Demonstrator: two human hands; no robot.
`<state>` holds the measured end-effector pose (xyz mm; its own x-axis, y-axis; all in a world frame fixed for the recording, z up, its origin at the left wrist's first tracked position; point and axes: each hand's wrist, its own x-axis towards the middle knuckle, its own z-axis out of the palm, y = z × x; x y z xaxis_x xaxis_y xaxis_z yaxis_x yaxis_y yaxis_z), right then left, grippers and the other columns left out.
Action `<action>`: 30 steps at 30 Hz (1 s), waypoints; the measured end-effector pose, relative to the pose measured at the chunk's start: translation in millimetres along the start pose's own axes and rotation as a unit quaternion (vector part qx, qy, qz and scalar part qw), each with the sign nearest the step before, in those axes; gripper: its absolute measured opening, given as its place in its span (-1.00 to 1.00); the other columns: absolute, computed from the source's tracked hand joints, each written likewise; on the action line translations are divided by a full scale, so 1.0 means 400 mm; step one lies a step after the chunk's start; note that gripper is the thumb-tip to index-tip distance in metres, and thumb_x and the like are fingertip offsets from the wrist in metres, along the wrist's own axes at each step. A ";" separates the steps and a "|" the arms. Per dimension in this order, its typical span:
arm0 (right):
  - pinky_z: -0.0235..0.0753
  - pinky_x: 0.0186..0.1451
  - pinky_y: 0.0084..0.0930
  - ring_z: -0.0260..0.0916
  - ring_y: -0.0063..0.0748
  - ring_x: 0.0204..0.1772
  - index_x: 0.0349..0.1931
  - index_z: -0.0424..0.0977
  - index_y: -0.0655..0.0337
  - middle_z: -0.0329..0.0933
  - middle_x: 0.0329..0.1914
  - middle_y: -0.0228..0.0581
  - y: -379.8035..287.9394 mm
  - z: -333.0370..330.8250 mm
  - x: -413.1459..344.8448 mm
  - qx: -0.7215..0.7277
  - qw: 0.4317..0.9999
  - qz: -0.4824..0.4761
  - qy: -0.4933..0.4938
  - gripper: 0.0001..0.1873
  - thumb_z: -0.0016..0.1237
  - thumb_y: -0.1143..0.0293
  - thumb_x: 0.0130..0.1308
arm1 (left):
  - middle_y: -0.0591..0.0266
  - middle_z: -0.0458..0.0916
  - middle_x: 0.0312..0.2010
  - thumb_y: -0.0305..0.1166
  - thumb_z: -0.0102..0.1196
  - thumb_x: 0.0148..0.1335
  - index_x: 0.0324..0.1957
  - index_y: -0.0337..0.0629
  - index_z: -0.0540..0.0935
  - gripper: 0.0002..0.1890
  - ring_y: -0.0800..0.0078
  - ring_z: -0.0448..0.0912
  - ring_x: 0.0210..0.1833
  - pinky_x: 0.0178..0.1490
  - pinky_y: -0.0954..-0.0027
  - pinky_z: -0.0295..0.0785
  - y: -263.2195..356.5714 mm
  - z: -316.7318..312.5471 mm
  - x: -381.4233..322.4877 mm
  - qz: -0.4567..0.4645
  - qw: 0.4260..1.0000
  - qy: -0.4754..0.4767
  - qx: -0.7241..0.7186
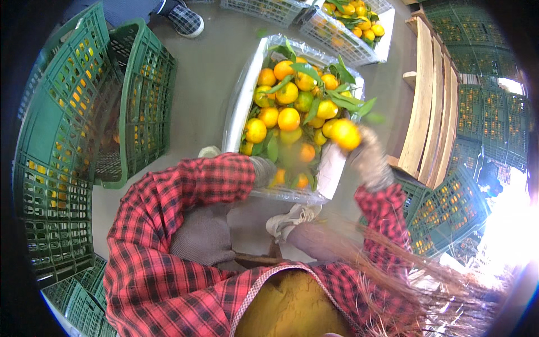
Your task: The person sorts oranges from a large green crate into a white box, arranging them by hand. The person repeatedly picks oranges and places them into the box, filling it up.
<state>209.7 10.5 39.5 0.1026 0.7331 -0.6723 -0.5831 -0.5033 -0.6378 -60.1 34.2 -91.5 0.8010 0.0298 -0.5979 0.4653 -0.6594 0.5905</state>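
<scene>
Before me stands a crate [241, 101] lined with white sheet and clear plastic, heaped with orange and yellow-green mandarins [289, 119]. Leaves [306, 70] are still attached to some of them. My right hand [369, 158], in a light work glove, grips a bright mandarin [346, 134] at the crate's right edge, and both are blurred. My left hand [264, 171], gloved too, reaches over the near left part of the crate among the fruit. Its fingers are blurred and partly hidden, so what they hold is unclear. A white liner flap [332, 168] hangs at the near right corner.
Green plastic crates [147, 92] with mandarins inside stand at my left. Another lined crate of mandarins [343, 36] lies ahead. To the right are a wooden pallet [427, 97] and stacked green crates [482, 122]. A person's checkered shoe [185, 20] shows at the upper left.
</scene>
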 end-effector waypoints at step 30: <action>0.43 0.02 -0.27 0.49 -0.01 -0.02 -0.01 0.43 0.29 0.54 -0.17 0.12 0.416 -0.029 -0.004 -0.612 0.770 -0.066 -0.167 -0.56 -0.06 0.14 0.24 | -0.04 0.58 -0.25 -0.27 0.08 0.09 -0.08 -0.16 0.58 -0.66 0.00 0.58 -0.20 -0.16 0.14 0.50 0.090 -0.068 -0.001 0.130 0.978 0.137 -0.085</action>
<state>121.7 -79.7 -70.0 -0.2370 0.7889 -0.5670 0.6315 -0.3184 -0.7070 -33.3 30.7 -55.2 0.9608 0.0925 -0.2613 0.2691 -0.5369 0.7996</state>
